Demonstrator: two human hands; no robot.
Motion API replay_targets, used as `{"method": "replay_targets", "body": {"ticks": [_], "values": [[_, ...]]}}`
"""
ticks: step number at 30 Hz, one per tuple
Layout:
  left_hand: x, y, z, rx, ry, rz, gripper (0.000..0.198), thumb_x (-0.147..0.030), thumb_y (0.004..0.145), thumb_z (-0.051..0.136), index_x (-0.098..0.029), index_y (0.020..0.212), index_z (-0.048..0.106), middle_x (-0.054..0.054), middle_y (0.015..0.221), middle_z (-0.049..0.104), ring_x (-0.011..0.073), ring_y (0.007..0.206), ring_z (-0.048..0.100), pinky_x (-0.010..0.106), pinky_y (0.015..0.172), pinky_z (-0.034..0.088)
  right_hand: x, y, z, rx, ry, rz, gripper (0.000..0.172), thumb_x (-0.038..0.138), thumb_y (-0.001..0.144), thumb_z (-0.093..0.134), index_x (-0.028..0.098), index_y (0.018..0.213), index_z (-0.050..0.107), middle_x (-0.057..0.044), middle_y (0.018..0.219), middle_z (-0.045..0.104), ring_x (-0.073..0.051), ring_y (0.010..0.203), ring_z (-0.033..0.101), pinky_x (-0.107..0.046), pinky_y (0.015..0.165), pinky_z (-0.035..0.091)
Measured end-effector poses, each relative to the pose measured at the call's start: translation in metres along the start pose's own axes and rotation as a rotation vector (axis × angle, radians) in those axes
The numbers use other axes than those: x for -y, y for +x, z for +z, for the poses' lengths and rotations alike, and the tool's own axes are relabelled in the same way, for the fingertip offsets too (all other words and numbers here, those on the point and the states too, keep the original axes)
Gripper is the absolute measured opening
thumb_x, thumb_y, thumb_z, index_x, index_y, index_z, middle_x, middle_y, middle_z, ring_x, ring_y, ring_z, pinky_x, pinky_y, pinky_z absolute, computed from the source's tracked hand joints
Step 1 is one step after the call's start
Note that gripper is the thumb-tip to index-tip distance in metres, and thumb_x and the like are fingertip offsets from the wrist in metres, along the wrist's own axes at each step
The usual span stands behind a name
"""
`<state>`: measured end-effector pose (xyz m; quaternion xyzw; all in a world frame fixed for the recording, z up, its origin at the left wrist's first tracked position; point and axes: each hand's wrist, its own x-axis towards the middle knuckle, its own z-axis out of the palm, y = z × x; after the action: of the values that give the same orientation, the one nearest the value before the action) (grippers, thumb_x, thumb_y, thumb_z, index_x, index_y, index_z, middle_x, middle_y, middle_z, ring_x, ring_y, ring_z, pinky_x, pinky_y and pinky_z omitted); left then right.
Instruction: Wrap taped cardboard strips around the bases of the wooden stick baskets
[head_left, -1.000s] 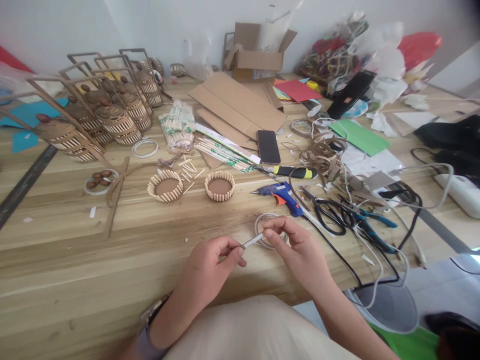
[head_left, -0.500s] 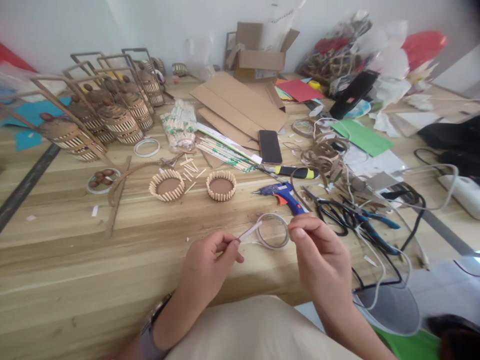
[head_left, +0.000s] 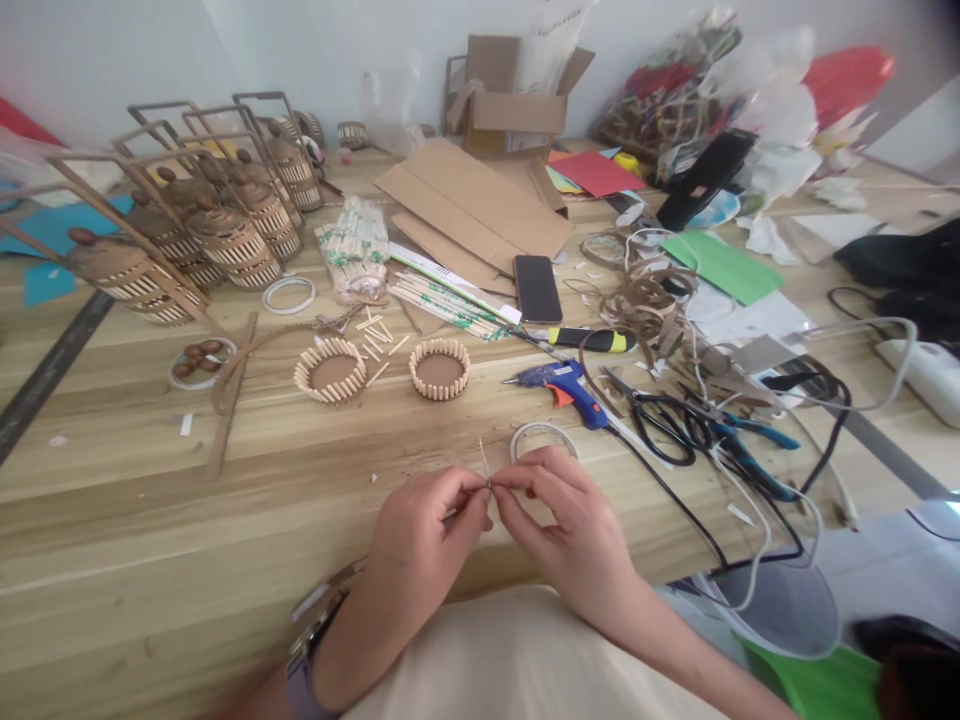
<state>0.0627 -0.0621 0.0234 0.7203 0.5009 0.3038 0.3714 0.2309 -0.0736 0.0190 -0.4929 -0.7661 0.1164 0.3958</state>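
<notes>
My left hand (head_left: 431,525) is closed in a pinch on a thin pale strip (head_left: 484,458), seen nearly edge-on and pointing up from the fingertips. My right hand (head_left: 566,515) meets it there, thumb and forefinger pinched on the strip's lower end. Just beyond the right knuckles lies a white tape roll (head_left: 541,430), partly covered by that hand. A blue glue gun (head_left: 562,385) rests past the roll. Two round cardboard bases ringed with short sticks, a left one (head_left: 330,372) and a right one (head_left: 440,371), stand farther forward.
Scissors (head_left: 664,430) and blue-handled pliers (head_left: 750,460) lie among cables at right. A phone (head_left: 538,288), a cutter knife (head_left: 592,340) and wooden sticks (head_left: 450,305) are mid-table. Several lantern-like stick baskets (head_left: 236,245) crowd the left; a cardboard box (head_left: 517,120) stands behind.
My right hand has moved left and down, from near the tape roll to my left fingertips. The strip has turned from slanting rightward to nearly upright.
</notes>
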Motion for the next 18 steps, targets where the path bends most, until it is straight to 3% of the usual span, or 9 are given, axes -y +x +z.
{"method": "replay_targets", "body": {"ticks": [9,18], "values": [[0.0032,0.0001,0.0017,-0.115,0.293,0.371,0.023,-0.014,0.095,0.049,-0.017,0.077,0.063,0.002,0.067,0.067,0.0174,0.063,0.063,0.028,0.063,0.045,0.0021,-0.0009,-0.003,0.044,-0.106,-0.067,0.012,0.012,0.091,0.055,0.019,0.087,0.063,-0.004,0.079,0.065,-0.019,0.073,0.062,-0.032,0.064,0.046],[0.0005,-0.0038,-0.0004,-0.081,0.289,0.4,0.023,-0.012,0.096,0.048,-0.017,0.077,0.06,0.002,0.068,0.066,0.0178,0.064,0.063,0.03,0.063,0.047,0.0026,-0.0008,-0.0086,0.117,-0.114,-0.103,0.014,0.011,0.092,0.052,0.019,0.089,0.062,-0.004,0.078,0.064,-0.018,0.072,0.06,-0.032,0.064,0.046]]}}
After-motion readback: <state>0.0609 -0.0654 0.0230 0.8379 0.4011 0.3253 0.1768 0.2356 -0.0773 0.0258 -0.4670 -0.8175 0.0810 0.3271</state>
